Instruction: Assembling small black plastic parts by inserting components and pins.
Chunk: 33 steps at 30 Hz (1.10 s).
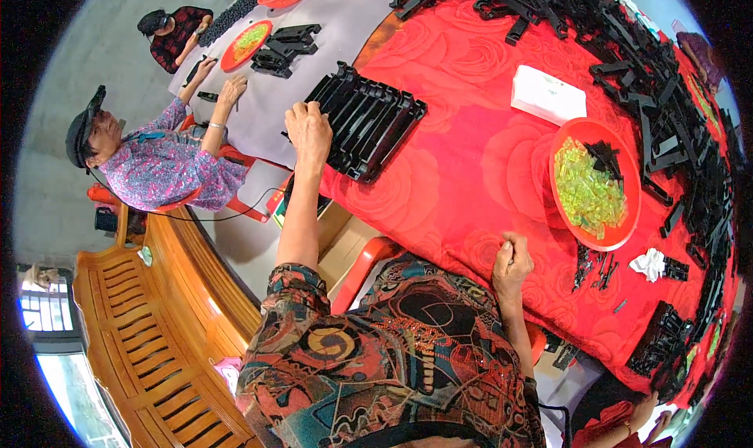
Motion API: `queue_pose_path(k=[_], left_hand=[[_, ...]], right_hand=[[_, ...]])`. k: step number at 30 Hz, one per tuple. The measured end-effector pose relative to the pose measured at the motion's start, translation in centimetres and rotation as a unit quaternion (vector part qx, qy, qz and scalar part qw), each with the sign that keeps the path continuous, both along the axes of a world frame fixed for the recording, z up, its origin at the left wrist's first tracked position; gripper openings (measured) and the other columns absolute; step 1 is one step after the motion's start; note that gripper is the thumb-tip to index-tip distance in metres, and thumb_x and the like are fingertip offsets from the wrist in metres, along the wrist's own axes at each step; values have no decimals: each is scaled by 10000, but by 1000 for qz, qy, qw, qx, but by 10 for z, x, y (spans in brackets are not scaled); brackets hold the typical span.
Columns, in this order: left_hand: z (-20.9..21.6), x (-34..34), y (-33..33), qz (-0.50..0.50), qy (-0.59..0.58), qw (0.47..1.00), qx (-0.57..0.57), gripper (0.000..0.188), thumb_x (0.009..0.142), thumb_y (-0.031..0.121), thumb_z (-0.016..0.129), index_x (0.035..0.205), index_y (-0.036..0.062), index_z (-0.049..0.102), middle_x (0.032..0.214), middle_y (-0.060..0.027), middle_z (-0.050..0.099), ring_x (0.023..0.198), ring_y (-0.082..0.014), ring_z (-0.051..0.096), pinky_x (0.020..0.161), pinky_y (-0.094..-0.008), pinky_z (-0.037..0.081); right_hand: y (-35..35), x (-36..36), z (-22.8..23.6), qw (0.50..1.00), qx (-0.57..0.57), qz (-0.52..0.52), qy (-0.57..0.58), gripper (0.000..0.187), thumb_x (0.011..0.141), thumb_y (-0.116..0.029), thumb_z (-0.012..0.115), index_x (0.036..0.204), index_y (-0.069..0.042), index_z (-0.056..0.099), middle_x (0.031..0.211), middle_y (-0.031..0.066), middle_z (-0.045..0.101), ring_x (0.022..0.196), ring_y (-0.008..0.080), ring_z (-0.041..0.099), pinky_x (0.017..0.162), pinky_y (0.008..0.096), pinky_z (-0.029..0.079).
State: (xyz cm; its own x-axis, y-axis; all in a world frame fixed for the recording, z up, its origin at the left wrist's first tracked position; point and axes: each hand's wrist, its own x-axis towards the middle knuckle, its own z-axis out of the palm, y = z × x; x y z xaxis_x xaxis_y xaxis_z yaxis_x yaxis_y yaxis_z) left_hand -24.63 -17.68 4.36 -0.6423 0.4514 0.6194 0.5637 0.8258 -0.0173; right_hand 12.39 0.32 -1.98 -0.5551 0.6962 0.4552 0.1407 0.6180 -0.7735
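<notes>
My left hand (308, 132) reaches forward with its fingers closed at the left end of a row of long black plastic parts (369, 126). A dark tip shows beside its thumb, so it seems to grip one such part; most of that is hidden under the fingers. The parts lie side by side on the red tablecloth (447, 158). Over the near edge of the table, my right hand (512, 267) is closed, thumb against bent fingers; anything inside is too small to make out. To its right stands a red bowl (634, 213) of yellow-green clear pieces (588, 189) and small black pieces (605, 159).
A white box (548, 95) lies beyond the bowl. Black parts (667, 126) heap along the far and right edges. Crumpled tissue (648, 265) and small dark pieces (604, 271) lie nearer. Co-workers (169, 158) sit leftward; a wooden bench (149, 330) stands behind.
</notes>
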Motion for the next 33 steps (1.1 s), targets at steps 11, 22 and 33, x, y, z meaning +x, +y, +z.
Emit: queue_pose_path(k=[11, 22, 33], left_hand=[[-7, -12, -1, 26, 37, 999, -23, 389, 674, 244, 713, 996, 75, 573, 939, -111, 573, 862, -302, 510, 735, -417, 396], [11, 19, 20, 24, 103, 994, 8, 315, 756, 256, 661, 988, 66, 564, 949, -116, 580, 865, -307, 520, 752, -415, 400], [-30, 182, 175, -461, -186, 853, 160, 96, 765, 132, 647, 761, 50, 597, 697, -93, 597, 677, -265, 567, 650, -373, 454]], right_hand=[[-2, 1, 0, 999, 24, 15, -17, 120, 785, -54, 528, 886, -2, 566, 631, 136, 540, 521, 260, 556, 482, 352, 427], [-2, -1, -1, 1000, 23, 4, -13, 125, 744, -76, 596, 857, -39, 557, 643, 116, 560, 529, 265, 575, 485, 360, 456], [0, 3, -8, 999, 31, 1, -15, 145, 759, -112, 635, 841, -35, 544, 690, 132, 589, 581, 291, 599, 498, 364, 471]])
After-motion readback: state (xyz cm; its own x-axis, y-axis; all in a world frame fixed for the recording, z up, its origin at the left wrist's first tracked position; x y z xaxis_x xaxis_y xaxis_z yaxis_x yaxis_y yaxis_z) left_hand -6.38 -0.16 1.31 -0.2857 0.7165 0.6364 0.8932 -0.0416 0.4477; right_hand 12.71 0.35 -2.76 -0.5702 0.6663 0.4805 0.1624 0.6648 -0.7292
